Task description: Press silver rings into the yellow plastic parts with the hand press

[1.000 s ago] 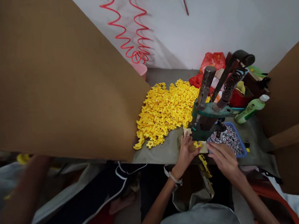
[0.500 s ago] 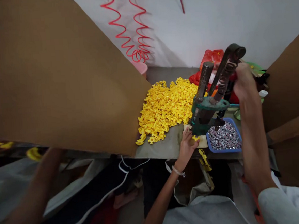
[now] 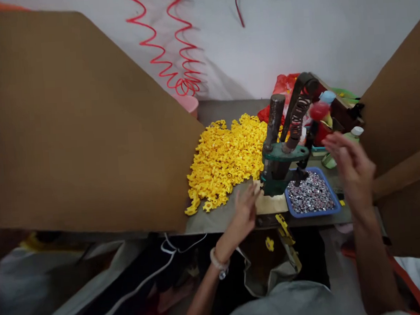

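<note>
My left hand (image 3: 244, 208) is slightly blurred, its fingers stretched out beside the pale wooden base (image 3: 272, 204) of a green hand press (image 3: 285, 153). I see nothing held in it. Below the table edge, a small yellow plastic piece (image 3: 269, 243) hangs in mid-air above an open bag (image 3: 250, 274) at my lap. My right hand (image 3: 354, 169) is off the press lever, its fingers extended and apart, just below the lever's red knob (image 3: 320, 111). A large heap of yellow plastic pieces (image 3: 228, 161) lies left of the press.
A blue tray (image 3: 316, 213) of small shiny metal parts stands right of the press. Cardboard panels (image 3: 85, 123) flank the table. Behind are a red bag (image 3: 285, 81), a bottle (image 3: 354, 134), a pink tub (image 3: 188, 104) and coiled red hoses (image 3: 159, 50).
My right hand has let go of the lever and dropped lower. My left hand has drawn back leftward from the press. The yellow piece by its fingers has left the base and is in mid-air.
</note>
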The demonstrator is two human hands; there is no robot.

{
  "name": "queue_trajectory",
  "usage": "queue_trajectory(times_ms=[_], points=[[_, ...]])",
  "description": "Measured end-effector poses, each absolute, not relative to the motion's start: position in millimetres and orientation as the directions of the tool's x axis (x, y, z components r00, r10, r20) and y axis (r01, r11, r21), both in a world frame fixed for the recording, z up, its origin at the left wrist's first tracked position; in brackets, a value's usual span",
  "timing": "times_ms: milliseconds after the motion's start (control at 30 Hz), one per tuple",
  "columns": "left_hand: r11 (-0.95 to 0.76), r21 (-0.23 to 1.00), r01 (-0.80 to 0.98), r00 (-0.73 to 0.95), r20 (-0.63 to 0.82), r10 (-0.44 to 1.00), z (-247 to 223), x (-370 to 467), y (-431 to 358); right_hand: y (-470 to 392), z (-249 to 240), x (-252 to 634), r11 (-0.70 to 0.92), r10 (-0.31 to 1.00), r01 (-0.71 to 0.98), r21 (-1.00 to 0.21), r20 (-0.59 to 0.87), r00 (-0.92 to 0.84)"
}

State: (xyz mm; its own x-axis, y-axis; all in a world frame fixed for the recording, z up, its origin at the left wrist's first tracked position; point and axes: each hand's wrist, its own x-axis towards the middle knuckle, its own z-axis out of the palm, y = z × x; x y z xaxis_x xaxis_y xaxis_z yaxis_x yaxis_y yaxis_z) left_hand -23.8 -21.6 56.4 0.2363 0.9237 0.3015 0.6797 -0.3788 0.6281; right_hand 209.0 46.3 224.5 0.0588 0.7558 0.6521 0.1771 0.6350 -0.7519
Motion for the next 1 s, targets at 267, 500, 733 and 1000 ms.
queue_trajectory(times_ms=[267, 500, 733, 1000], points=[[0.077, 0.307, 0.948, -0.191, 0.362, 0.912, 23.7, -108.6, 20.9, 75.7, 55.0, 216.2, 0.251, 0.967, 0.799, -0.547, 0.175, -0.184], [-0.093, 0.622, 0.778, -0.210, 0.396, 0.894, 18.7, -76.0, 3.5, 65.9, 53.2, 217.5, 0.264, 0.963, 0.772, -0.578, 0.198, -0.181], [-0.247, 0.772, 0.585, -0.061, 0.346, 0.936, 22.4, 1.0, -12.1, 50.8, 57.7, 190.9, 0.041, 0.964, 0.416, -0.908, -0.073, -0.255], [-0.269, 0.842, 0.468, -0.038, 0.324, 0.945, 11.3, 3.0, 0.9, 56.6, 64.0, 165.2, 0.074, 0.921, 0.520, -0.851, -0.141, -0.363]])
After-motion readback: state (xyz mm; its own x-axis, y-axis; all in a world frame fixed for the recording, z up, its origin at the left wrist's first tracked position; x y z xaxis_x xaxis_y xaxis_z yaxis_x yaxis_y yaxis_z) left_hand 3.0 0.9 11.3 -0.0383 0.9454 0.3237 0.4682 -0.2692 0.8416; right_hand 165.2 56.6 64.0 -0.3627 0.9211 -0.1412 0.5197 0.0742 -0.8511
